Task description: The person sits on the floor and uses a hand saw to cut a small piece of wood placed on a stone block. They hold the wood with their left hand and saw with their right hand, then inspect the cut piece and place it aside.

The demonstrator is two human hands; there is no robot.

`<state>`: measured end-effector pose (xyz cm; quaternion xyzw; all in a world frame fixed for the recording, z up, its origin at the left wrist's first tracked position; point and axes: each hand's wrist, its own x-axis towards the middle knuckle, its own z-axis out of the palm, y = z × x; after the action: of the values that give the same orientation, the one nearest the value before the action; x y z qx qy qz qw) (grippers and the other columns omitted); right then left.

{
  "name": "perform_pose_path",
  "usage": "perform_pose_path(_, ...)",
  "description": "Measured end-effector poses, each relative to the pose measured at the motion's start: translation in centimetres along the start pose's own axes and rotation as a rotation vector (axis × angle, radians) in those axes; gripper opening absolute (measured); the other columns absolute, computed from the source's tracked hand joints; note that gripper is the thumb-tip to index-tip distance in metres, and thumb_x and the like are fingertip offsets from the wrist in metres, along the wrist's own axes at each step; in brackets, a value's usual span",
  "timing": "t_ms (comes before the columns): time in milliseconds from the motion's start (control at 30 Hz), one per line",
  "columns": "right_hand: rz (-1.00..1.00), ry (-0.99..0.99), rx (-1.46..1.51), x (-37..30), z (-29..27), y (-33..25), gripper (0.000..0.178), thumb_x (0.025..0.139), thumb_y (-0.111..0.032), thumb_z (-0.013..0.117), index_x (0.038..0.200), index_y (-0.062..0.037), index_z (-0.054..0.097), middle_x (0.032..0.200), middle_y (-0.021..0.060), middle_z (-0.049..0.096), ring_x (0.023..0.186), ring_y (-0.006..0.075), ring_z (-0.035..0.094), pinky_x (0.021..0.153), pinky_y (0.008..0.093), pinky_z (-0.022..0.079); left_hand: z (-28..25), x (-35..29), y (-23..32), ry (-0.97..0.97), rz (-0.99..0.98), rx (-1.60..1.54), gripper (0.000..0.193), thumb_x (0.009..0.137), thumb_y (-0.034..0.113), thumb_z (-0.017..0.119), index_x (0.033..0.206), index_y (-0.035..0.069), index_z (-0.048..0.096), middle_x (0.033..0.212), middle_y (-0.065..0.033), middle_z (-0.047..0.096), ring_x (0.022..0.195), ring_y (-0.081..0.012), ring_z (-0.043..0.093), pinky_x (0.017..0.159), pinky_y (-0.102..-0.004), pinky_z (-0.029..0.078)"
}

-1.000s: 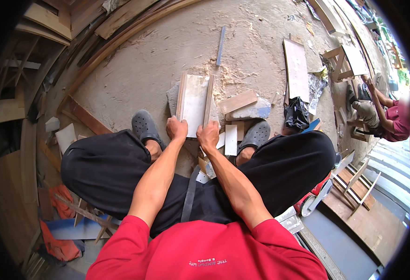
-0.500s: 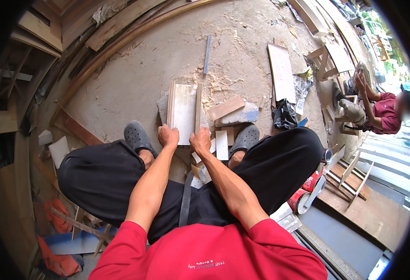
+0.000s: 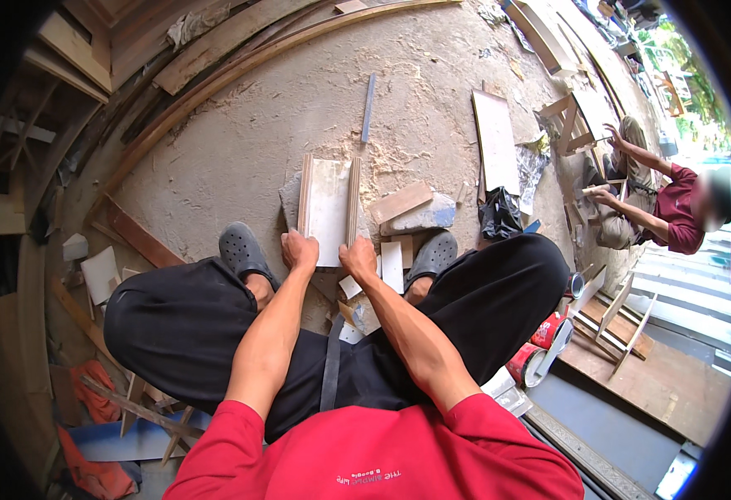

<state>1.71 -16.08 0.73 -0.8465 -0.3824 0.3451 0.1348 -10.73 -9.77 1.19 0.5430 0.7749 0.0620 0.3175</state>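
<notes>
Between my feet lies a pale flat board (image 3: 329,204), with bundles of narrow wooden strips standing along its left and right edges. My left hand (image 3: 300,251) is closed round the near end of the left strips (image 3: 305,193). The near end of the right strips (image 3: 354,193) is gripped by my right hand (image 3: 359,257). Both fists rest at the board's near corners, and the fingers' undersides are hidden. A stone-like block (image 3: 291,200) shows beneath the board on the left. Just right of the strips sits a brown wood block (image 3: 401,202) on a blue-grey chunk (image 3: 424,215).
A dark narrow bar (image 3: 368,108) lies farther out on the dusty floor. To the right are a long pale board (image 3: 496,142), a black plastic bag (image 3: 500,215) and red cans (image 3: 525,364). A co-worker (image 3: 673,204) sits at far right. Long planks (image 3: 215,83) line the left.
My hands keep their grip on the strips, and the view has shifted slightly. The co-worker's hands, raised close together before, are now lower and apart.
</notes>
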Motion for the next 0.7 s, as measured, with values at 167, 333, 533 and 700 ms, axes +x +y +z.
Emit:
perform_pose_path(167,0.006,0.035,-0.03,0.0,0.5,-0.2,0.042,0.081,-0.029,0.061,0.101,0.0088,0.063,0.109,0.0318,0.062,0.101,0.046,0.062,0.092,0.0491,0.05,0.3,0.2,-0.4,0.029,0.019,0.0,0.03,0.082,0.017,0.062,0.103,-0.005,0.062,0.109,-0.0253,0.061,0.103,-0.0427,0.061,0.089,-0.0502,0.049)
perform_pose_path(333,0.009,0.075,-0.051,0.2,0.8,-0.3,0.041,0.08,-0.028,0.061,0.099,0.0081,0.064,0.107,0.0304,0.062,0.099,0.0452,0.062,0.091,0.0477,0.05,0.7,0.3,-0.5,0.059,0.04,0.011,0.027,0.08,0.016,0.064,0.098,-0.004,0.063,0.105,-0.0253,0.062,0.099,-0.0426,0.062,0.087,-0.0496,0.05)
perform_pose_path(533,0.0,0.127,-0.056,0.2,1.6,-0.2,0.037,0.08,-0.026,0.065,0.096,0.0072,0.062,0.103,0.0272,0.06,0.098,0.0439,0.061,0.087,0.049,0.051,0.3,0.1,-0.4,0.053,0.039,0.027,0.027,0.081,0.017,0.064,0.099,-0.003,0.062,0.105,-0.0246,0.062,0.097,-0.0427,0.063,0.086,-0.0501,0.051)
perform_pose_path(700,0.026,0.14,-0.064,-0.3,1.5,-0.8,0.035,0.08,-0.025,0.065,0.095,0.0061,0.062,0.103,0.0261,0.06,0.098,0.0432,0.061,0.085,0.0497,0.051,0.6,0.1,-0.9,0.062,0.05,0.026,0.03,0.081,0.018,0.064,0.102,-0.003,0.061,0.107,-0.0242,0.061,0.097,-0.0438,0.063,0.086,-0.0505,0.05)
